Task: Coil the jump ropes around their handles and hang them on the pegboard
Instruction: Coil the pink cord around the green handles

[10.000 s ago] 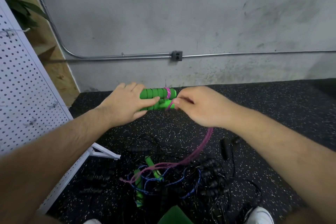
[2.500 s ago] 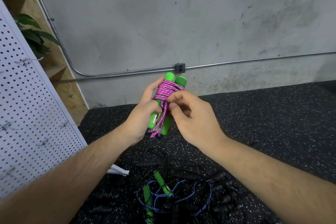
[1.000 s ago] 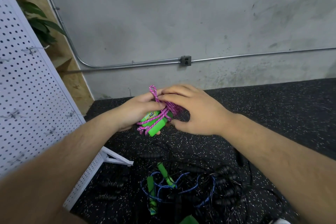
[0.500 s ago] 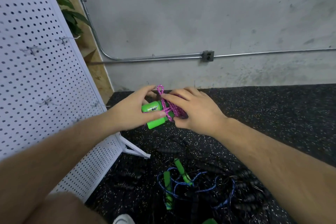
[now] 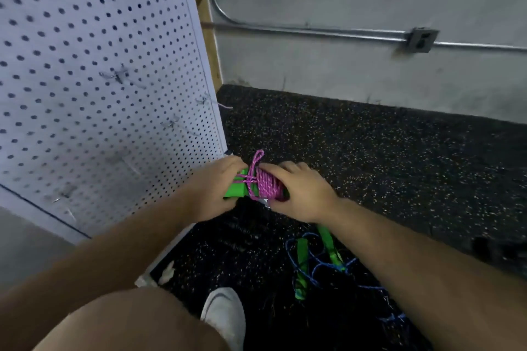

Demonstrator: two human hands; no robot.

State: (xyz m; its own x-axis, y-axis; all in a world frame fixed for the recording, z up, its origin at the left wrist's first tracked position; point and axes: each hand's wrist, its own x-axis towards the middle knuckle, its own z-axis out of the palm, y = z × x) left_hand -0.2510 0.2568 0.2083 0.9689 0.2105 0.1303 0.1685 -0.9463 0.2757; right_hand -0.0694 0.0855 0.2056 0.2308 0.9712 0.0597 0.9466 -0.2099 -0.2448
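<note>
Both hands hold a pink jump rope [image 5: 263, 186] coiled tightly round its two green handles [image 5: 235, 190], with a small loop of pink rope sticking up from the coil. My left hand [image 5: 216, 184] grips the handle ends on the left. My right hand [image 5: 299, 189] grips the coiled part on the right. The bundle hangs just off the lower right corner of the white pegboard [image 5: 94, 88], which fills the left of the view and carries several small metal hooks [image 5: 117, 75].
A blue rope with green handles [image 5: 302, 262] lies tangled with black ropes on the speckled black floor [image 5: 370, 157] below my right arm. My knee and a white shoe [image 5: 225, 313] are at the bottom. A grey wall with a conduit pipe [image 5: 313, 33] stands behind.
The view has swung left and closer to the pegboard. The coiled pink bundle, held by both hands throughout, has moved toward the board's lower corner.
</note>
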